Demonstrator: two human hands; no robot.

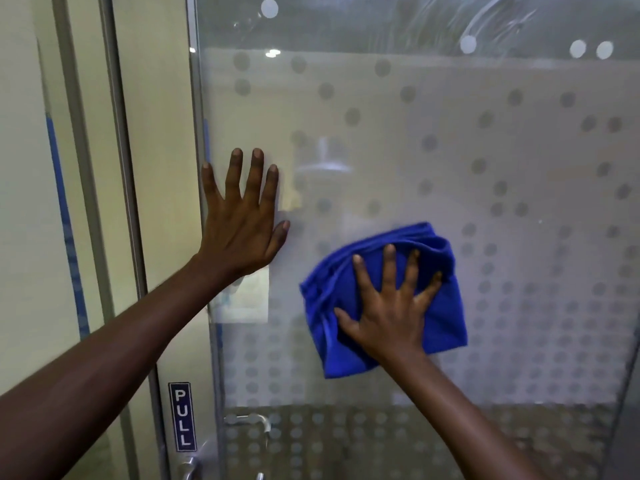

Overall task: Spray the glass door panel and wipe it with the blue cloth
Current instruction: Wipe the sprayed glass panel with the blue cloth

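The right hand (388,306) is lying flat with its fingers spread wide, and it is pressing the cloth (384,299) against the glass (485,202). It is not gripping the cloth; the palm and fingers are only pushing it onto the panel. The cloth is blue and bunched in folds, and it is showing around the hand on all sides. It is sitting in the lower middle part of the glass, a little above the lower edge of the frosted band.

The left hand (242,216) is also open wide and is holding nothing. Its palm is resting flat on the glass just beside the left edge of the panel, higher than the right hand and well apart from the cloth.

The glass is carrying a frosted band with a pattern of dots. Near the top edge, wet streaks (485,19) are showing on the clear part. Under the left hand a pale sticker (246,299) is sitting on the glass. At the bottom left corner a metal handle (249,422) is showing, and beside it, on the frame (152,237), a blue sign (182,416) is reading PULL.
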